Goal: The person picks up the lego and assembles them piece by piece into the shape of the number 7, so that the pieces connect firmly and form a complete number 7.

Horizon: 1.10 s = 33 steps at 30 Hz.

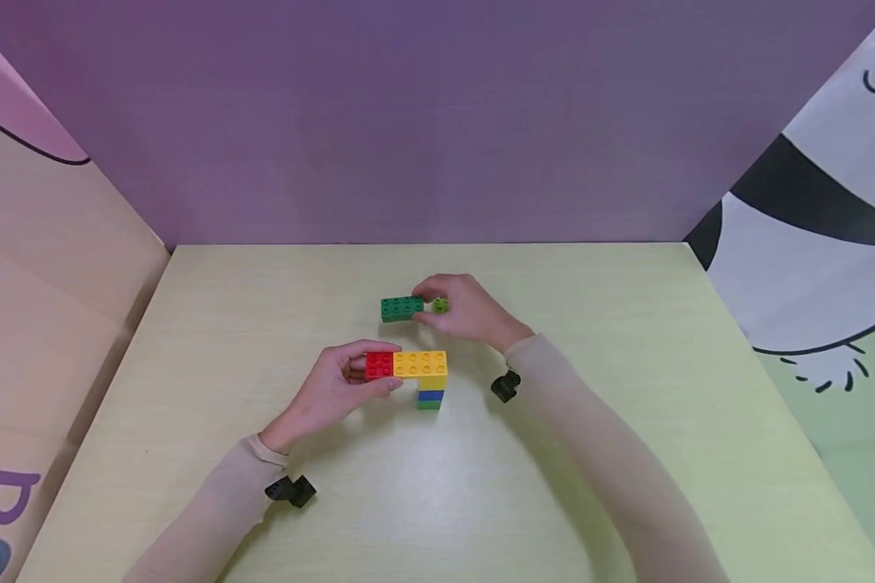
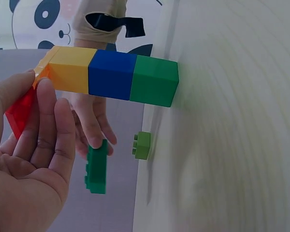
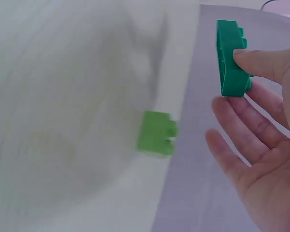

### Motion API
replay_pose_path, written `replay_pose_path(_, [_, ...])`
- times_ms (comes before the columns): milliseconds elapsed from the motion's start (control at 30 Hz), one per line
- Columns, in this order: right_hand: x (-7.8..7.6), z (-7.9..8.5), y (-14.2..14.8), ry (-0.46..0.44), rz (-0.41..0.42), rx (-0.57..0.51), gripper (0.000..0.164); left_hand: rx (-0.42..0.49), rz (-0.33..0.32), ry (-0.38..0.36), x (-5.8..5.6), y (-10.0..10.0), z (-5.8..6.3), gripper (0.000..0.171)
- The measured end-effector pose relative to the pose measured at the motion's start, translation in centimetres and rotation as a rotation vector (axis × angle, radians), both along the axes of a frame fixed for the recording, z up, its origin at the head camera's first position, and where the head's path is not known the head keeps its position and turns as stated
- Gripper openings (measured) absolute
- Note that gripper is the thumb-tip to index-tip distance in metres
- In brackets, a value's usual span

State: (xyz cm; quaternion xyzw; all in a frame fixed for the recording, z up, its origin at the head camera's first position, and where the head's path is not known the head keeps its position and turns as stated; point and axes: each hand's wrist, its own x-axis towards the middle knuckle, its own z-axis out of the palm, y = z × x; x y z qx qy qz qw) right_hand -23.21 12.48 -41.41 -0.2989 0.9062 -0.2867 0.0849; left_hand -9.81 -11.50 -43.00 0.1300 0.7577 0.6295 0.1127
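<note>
My left hand (image 1: 335, 376) holds the red toy brick (image 1: 379, 365) between thumb and fingers. That red brick is at the left end of a long yellow brick (image 1: 419, 364), which tops a short tower. Below it come another yellow brick (image 2: 70, 70), a blue brick (image 2: 112, 75) and a green brick (image 2: 154, 79) at the bottom. Farther back, my right hand (image 1: 467, 306) pinches one end of a dark green brick (image 3: 230, 58), raised above the table. A small light green brick (image 3: 155, 134) sits on the table beneath the right hand, apart from its fingers.
A pale wooden table (image 1: 226, 324) lies under everything. Behind it rises a purple wall (image 1: 437, 121), with printed panels to the left and right. Black wrist cameras (image 1: 506, 386) sit on both sleeves.
</note>
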Motion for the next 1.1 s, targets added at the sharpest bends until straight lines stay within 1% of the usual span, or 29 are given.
replay_pose_path(233, [1.4, 1.3, 1.0, 0.036, 0.020, -0.057, 0.038, -0.011, 0.003, 0.016, -0.2, 0.2, -0.3, 0.045])
replay_pose_path(500, [3.1, 2.5, 1.5, 0.051, 0.017, -0.130, 0.038, -0.023, 0.004, 0.008, -0.1, 0.2, -0.3, 0.045])
replay_pose_path(667, [4.3, 3.3, 1.8, 0.093, 0.016, -0.186, 0.036, -0.029, 0.003, 0.006, -0.1, 0.1, -0.3, 0.045])
replay_pose_path(800, [5.4, 3.9, 2.1, 0.121, -0.004, -0.247, 0.035, -0.034, 0.001, 0.005, -0.1, 0.1, -0.3, 0.045])
replay_pose_path(967, [6.9, 4.5, 2.8, 0.119, -0.056, -0.326, 0.034, -0.018, -0.007, 0.003, -0.1, 0.1, -0.3, 0.045])
replay_pose_path(1100, [8.1, 4.6, 2.9, 0.109, -0.059, -0.352, 0.033, 0.004, -0.020, 0.008, -0.1, 0.1, -0.3, 0.045])
